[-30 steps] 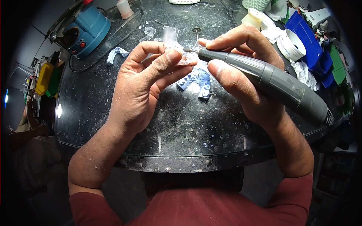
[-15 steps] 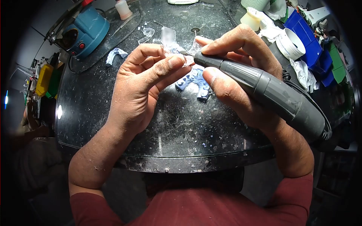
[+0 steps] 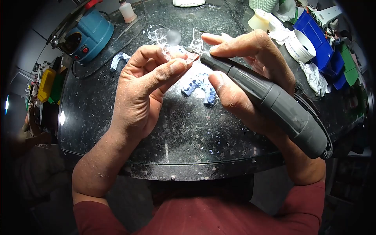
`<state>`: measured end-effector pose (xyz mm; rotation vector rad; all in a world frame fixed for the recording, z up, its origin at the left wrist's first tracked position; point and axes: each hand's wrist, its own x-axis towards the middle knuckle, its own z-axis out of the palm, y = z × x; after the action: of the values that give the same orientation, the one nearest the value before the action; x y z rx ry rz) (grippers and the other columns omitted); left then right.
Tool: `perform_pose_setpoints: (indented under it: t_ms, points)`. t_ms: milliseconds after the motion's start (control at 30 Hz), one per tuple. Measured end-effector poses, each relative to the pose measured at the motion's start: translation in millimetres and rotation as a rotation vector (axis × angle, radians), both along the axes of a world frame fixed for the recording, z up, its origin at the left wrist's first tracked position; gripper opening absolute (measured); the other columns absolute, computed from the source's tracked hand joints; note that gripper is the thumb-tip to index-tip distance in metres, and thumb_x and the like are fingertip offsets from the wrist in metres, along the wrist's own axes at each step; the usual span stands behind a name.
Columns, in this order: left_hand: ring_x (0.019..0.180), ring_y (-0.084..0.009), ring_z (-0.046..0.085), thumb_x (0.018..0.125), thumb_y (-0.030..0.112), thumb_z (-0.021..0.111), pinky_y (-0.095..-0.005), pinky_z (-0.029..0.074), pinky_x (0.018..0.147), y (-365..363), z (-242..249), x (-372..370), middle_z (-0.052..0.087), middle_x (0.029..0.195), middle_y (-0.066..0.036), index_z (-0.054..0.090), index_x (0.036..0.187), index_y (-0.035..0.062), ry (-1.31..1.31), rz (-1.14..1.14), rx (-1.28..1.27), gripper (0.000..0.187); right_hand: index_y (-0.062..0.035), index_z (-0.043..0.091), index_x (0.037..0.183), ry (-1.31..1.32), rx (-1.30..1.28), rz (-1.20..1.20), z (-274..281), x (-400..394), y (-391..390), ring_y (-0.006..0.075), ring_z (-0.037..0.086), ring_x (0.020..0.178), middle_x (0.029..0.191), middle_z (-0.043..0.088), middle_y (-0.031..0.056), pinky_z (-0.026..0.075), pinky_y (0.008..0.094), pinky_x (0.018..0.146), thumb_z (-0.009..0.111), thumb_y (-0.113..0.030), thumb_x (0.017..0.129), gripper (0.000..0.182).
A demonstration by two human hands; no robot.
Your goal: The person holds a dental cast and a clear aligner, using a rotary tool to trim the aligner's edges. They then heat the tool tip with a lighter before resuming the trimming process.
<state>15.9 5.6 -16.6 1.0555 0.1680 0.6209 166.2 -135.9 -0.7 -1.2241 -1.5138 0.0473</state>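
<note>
Between the thumb and fingers of my left hand (image 3: 143,80) is a clear plastic dental tray (image 3: 163,45), thin and see-through. My right hand (image 3: 272,53) is wrapped round a dark rotary handpiece (image 3: 270,92), its cable trailing from the rear end. The handpiece's slim tip points left at the tray's edge; whether it touches cannot be made out. Below the hands, a blue dental model (image 3: 210,96) shaped like an arch lies on the dusty black table (image 3: 184,137). Farther left rests a paler blue dental arch (image 3: 117,62).
A blue-teal machine with a red button (image 3: 92,35) stands at the back left, near a small bottle (image 3: 127,12). On the right are a white tape-like ring (image 3: 301,47), crumpled white wrapping (image 3: 313,78) and blue bins (image 3: 313,33). Clear scraps and dust litter the tabletop.
My left hand has moved slightly left and turned the clear tray, so more of it shows. The handpiece's rear end has swung down and left; its tip has drawn slightly left.
</note>
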Motion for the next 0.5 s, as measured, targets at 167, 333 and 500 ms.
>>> perform_pose_setpoints:
  t_ms: [167,333,500]
  points:
    - [0.104,-0.0197,0.064,0.085,-0.002,0.067,-0.0339,0.051,0.097,0.8,-1.0,-0.5,0.066,0.099,-0.009,0.058,0.093,0.0053,0.027,0.011,0.084,0.014,-0.0009,0.058,0.104,-0.084,-0.015,-0.051,2.9,0.4,-1.7,0.0296,0.063,0.112,0.100,0.064,0.0111,0.038,0.0474,0.106,0.066,0.000,0.076,0.028]
    - [0.104,-0.0193,0.064,0.085,-0.001,0.068,-0.0334,0.051,0.096,1.3,-1.2,-1.1,0.065,0.098,-0.009,0.059,0.093,0.0053,0.029,0.006,0.091,0.014,-0.0014,0.060,0.103,-0.058,-0.004,-0.040,2.2,-0.7,-1.0,0.0296,0.062,0.113,0.098,0.063,0.0091,0.035,0.0493,0.107,0.069,-0.002,0.076,0.028]
    - [0.102,-0.0185,0.064,0.084,0.000,0.069,-0.0328,0.052,0.095,0.7,-1.5,-1.2,0.065,0.097,-0.008,0.059,0.093,0.0057,0.030,0.009,0.096,0.014,-0.0008,0.060,0.104,-0.031,-0.013,-0.032,1.6,-1.7,-0.4,0.0302,0.063,0.112,0.098,0.063,0.0085,0.034,0.0494,0.108,0.069,-0.003,0.077,0.029]
